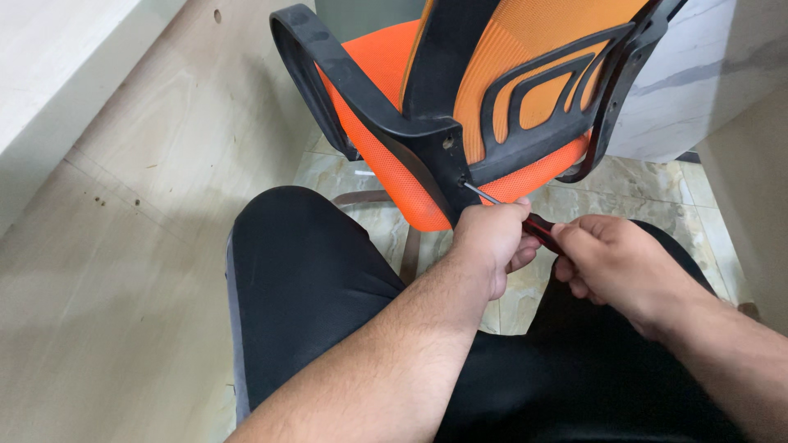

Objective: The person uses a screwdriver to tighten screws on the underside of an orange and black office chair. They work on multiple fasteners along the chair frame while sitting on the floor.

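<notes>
Marble-look floor tiles [640, 184] under an orange chair [492, 82] tipped toward the person, left hand [492, 242] and right hand [611, 267] both clenched around a screwdriver [538, 226], tip at the lower armrest screw, so looks mid-job.

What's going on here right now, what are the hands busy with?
A seated person works on an orange mesh office chair. Both hands grip a screwdriver with a red and black handle: the left hand wraps the front of the handle, the right hand holds its rear. The metal tip sits at a hole in the black plastic armrest bracket, where it joins the seat.
</notes>
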